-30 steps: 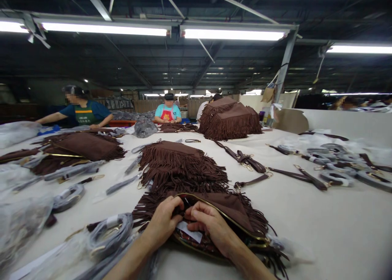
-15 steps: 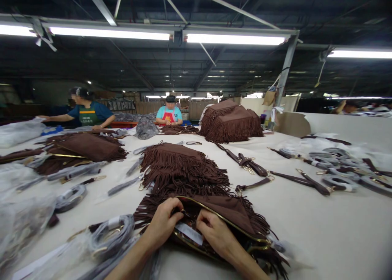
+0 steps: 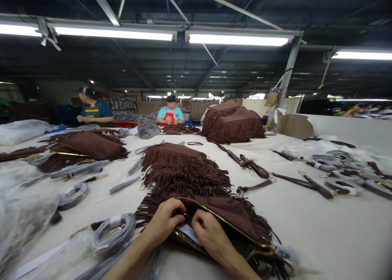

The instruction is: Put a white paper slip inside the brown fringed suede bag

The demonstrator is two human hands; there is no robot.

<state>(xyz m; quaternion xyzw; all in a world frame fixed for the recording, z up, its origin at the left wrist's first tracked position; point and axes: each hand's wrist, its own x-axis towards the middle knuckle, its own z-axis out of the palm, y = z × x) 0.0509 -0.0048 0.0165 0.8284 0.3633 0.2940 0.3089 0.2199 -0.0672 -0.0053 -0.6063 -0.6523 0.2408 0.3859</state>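
A dark brown fringed bag (image 3: 232,214) lies in front of me, its gold zip undone and its mouth gaping. At the left end of the opening, my left hand (image 3: 167,221) is closed, thumb and fingers pinched around something small and dark that I cannot make out. My right hand (image 3: 208,231) reaches into the mouth with curled fingers; its fingertips are partly hidden, and so is anything they hold. Between the hands, a white label (image 3: 187,232) shows against the patterned lining. Just behind, more fringed bags (image 3: 177,161) lie overlapping.
Wrapped coiled straps (image 3: 112,233) and plastic bags (image 3: 27,214) lie to the left. Loose brown straps (image 3: 245,161) and more coils (image 3: 339,165) are on the right. A tall bag pile (image 3: 232,123) stands at the back. Two co-workers (image 3: 170,116) are across the table.
My right hand has shifted slightly left, closer to my left hand, covering more of the label. The co-worker at far left has drawn their outstretched arm in.
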